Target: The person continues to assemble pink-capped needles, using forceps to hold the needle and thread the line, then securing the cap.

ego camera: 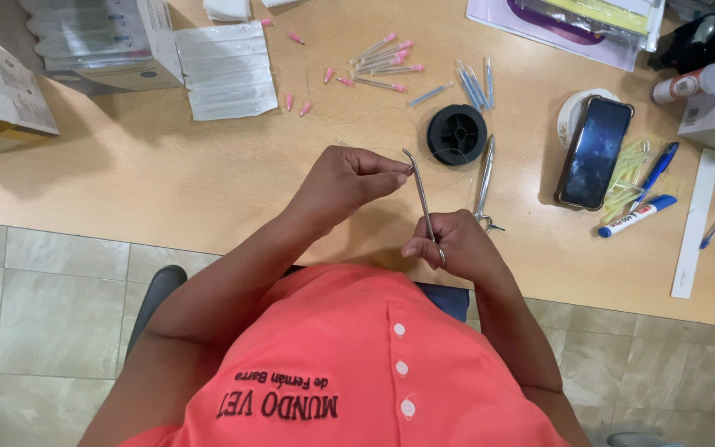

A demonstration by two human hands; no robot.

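between left hand (349, 178) and right hand (455, 247), curved metal forceps (424, 201)

Thread between left hand (349, 178) and forceps (424, 199) too thin to see

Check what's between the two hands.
Head view: a slim steel instrument spans the gap, its ring end held in the right hand and its bent tip at the pinched left hand.
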